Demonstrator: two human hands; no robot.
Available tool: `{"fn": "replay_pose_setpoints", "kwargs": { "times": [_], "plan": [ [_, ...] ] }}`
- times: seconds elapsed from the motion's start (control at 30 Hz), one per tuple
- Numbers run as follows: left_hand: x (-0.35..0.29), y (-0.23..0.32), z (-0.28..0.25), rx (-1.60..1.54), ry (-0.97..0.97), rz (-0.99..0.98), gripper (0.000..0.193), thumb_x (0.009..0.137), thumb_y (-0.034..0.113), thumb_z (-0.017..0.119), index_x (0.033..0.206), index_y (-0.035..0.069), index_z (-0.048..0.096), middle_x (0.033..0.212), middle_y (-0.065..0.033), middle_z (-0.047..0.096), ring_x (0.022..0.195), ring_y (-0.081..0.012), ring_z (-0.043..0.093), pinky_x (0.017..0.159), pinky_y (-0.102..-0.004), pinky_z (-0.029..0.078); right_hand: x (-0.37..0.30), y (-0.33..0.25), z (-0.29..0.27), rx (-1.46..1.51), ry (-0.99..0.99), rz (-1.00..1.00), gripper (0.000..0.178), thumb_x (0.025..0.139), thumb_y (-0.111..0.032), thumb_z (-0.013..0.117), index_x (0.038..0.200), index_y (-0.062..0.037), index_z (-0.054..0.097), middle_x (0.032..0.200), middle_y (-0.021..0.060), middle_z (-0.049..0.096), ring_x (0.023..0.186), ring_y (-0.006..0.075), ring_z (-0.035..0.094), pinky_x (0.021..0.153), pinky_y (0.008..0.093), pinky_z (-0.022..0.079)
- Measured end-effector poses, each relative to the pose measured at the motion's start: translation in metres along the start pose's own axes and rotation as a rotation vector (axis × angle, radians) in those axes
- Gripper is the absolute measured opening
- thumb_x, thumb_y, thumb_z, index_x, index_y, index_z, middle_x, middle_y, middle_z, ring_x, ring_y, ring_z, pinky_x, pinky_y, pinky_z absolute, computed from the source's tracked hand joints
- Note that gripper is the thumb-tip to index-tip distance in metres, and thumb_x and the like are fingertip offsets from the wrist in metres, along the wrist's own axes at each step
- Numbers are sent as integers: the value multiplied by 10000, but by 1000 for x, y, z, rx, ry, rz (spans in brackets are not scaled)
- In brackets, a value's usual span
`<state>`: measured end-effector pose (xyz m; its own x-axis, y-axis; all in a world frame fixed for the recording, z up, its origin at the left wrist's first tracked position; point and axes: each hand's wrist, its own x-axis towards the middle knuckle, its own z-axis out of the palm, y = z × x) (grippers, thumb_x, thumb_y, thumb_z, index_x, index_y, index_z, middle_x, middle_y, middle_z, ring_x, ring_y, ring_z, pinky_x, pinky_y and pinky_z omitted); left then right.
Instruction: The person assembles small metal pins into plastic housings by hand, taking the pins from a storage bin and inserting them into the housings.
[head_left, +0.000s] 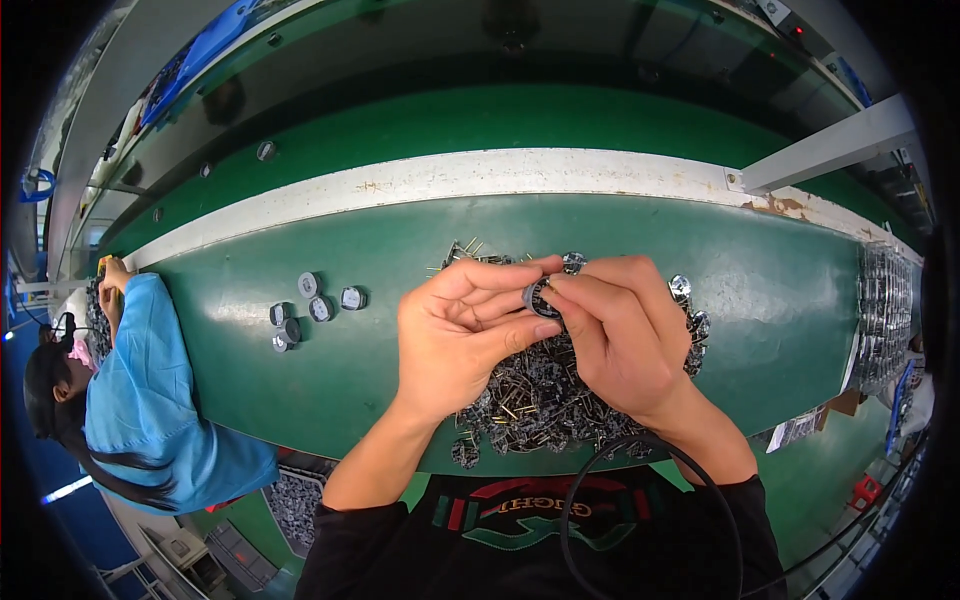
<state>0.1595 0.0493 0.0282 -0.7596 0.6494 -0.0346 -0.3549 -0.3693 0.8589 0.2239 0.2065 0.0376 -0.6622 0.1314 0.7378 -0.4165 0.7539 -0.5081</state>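
Over the green worktable [250, 380], my left hand [450, 335] pinches a small round dark part [538, 296] between thumb and fingers. My right hand [630, 335] meets it there, thumb and forefinger closed on the part's right side, where a bit of brass colour shows. Beneath both hands spreads a pile of small black parts with thin metal pins [545, 400], partly hidden by the hands. Left of my left hand, several round grey-black pieces [320, 307] form a loose group on the table.
A white rail [400, 182] separates the table from a green belt [420, 120] bearing a few round pieces. Clear plastic trays [882, 310] are stacked at right. A co-worker in blue [150, 390] sits at left. A black cable [568, 520] loops before my chest.
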Motion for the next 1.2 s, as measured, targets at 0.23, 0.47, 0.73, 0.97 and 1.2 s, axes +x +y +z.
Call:
{"fn": "replay_pose_setpoints", "kwargs": {
  "times": [0.23, 0.47, 0.73, 0.97, 1.2],
  "plan": [
    [7, 5, -1, 27, 66, -33, 294, 824, -172, 665, 1098, -67, 642, 1187, -242, 665, 1074, -227, 675, 952, -337, 565, -3, 8, 3, 31, -14, 29, 281, 730, 100, 729, 1000, 34, 685, 825, 103, 616, 647, 203, 638, 513, 287, 508],
    [98, 40, -38, 707, 198, 72, 225, 822, 15, 706, 1044, -15, 725, 1005, -127, 740, 874, -143, 679, 813, -275, 528, 22, 47, -54, 34, -373, 306, 361, 827, 84, 605, 1162, -33, 670, 897, 137, 627, 793, 303, 637, 717, 387, 510],
    [254, 56, -163, 1320, 493, 181, 241, 801, 280, 761, 959, 101, 796, 930, -95, 761, 863, -229, 714, 808, -329, 525, 6, 77, -99, -72, -738, 611, 182, 842, -103, 682, 999, -18, 717, 840, 115, 643, 784, 287, 636, 701, 395, 506],
    [204, 81, -122, 1358, 255, 422, 192, 853, 228, 709, 949, 72, 769, 913, -113, 751, 850, -215, 712, 775, -323, 529, -7, 79, -93, 69, -714, 621, 143, 810, -80, 746, 935, -13, 724, 787, 83, 609, 680, 207, 612, 625, 334, 487],
    [20, 114, -87, 1614, -47, -196, 244, 799, 158, 764, 1015, 51, 730, 848, -102, 685, 728, -204, 644, 665, -346, 517, -21, 88, -87, 201, -363, 621, 90, 842, 48, 668, 928, 41, 642, 889, 77, 656, 728, 124, 636, 657, 259, 502]
  ]
}}
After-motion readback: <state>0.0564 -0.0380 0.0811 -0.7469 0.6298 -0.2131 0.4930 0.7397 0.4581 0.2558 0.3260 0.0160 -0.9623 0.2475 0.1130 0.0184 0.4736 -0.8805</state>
